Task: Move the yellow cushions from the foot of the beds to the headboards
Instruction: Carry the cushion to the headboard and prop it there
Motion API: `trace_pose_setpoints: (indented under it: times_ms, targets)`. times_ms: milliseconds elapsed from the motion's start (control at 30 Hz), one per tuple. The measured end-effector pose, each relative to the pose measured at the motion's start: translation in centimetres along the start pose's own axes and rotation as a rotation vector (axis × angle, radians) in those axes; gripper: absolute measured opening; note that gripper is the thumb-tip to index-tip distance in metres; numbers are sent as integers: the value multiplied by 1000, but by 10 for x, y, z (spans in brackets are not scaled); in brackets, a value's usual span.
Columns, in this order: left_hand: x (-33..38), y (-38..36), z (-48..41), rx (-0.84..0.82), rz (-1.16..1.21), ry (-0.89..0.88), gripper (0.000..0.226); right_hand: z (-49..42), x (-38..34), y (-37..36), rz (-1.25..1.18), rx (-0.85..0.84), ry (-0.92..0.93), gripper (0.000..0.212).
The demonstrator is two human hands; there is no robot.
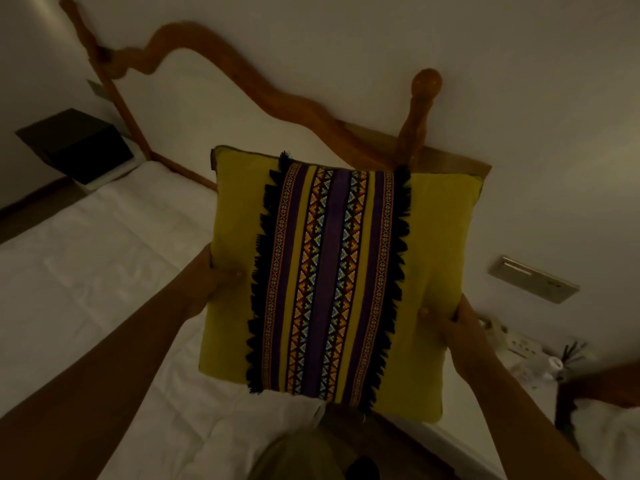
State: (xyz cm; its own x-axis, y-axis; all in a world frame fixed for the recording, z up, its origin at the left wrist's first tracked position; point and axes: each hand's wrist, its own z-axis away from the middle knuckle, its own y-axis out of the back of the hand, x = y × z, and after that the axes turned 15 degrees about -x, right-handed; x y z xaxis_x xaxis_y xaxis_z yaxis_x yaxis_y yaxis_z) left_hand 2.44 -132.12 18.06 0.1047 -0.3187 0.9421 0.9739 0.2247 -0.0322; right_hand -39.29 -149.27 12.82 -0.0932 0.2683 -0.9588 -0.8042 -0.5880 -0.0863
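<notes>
Between the two hands, the yellow cushion [332,271] is held up in the air over the white bed [104,271], its patterned, fringed band facing the camera. The left hand [211,275] pinches the cushion's left edge, thumb pressed onto the front face; the right hand [453,320] pinches the right edge lower down, thumb likewise on the front. Each grip is closed on the cushion. Beyond the hands, the wooden headboard [242,84] stands against the wall, and the cushion's top edge overlaps it in view; whether they touch cannot be told.

The likely trouble is in the release. The grips sit at uneven heights on soft edges, so the cushion may twist or sag and land crooked. Let go too far short of the headboard, it could flop face down onto the mattress. To the right of the right hand is the turned bedpost [419,112]; the cushion's corner or black fringe might catch on it. Dim light makes judging the gap harder.
</notes>
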Motion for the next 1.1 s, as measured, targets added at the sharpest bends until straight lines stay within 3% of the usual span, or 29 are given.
trace_pose_setpoints:
  times_ms: [333, 600, 867, 1100]
  targets:
    - [-31, 56, -61, 21, 135, 111, 81, -68, 20, -26, -23, -54, -133, 73]
    - [-57, 131, -136, -85, 127, 158, 65, -134, 29, -71, -6, -29, -226, 41]
    - [-78, 196, -203, -118, 145, 195, 55, -194, 50, -117, -54, 43, -339, 70]
    - [-72, 224, -261, -120, 117, 162, 51, -241, 68, -138, -103, 77, -369, 70]
